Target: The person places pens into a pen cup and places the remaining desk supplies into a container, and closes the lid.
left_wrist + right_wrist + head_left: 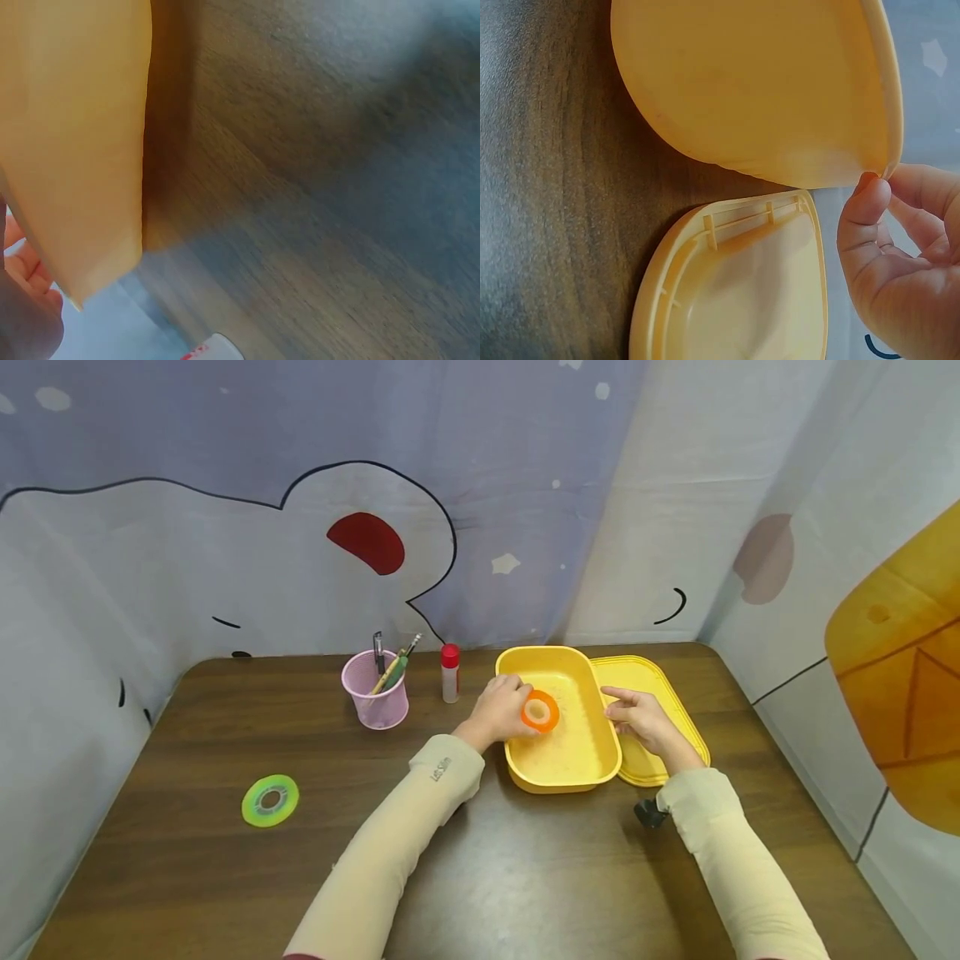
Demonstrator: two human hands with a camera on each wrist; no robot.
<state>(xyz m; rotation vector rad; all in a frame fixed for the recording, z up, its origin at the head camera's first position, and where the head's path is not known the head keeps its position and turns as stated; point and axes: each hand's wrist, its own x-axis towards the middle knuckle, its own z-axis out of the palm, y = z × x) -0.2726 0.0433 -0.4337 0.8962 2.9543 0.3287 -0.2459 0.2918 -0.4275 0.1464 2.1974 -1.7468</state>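
Orange ring (552,711) apparently held in left grip (504,707).

On the table (525,877), the box (581,747) is set right of centre in the frame, its right rim pinched by the right hand (641,720). The lid (637,672) is laid just to its right. Inside the box's outline, a tape roll (552,710) is held by the left hand (498,708). Left of the box, the glue stick (450,683) and cup (382,713) of pens (390,674) are stood; a disc (255,807) is placed at lower left.
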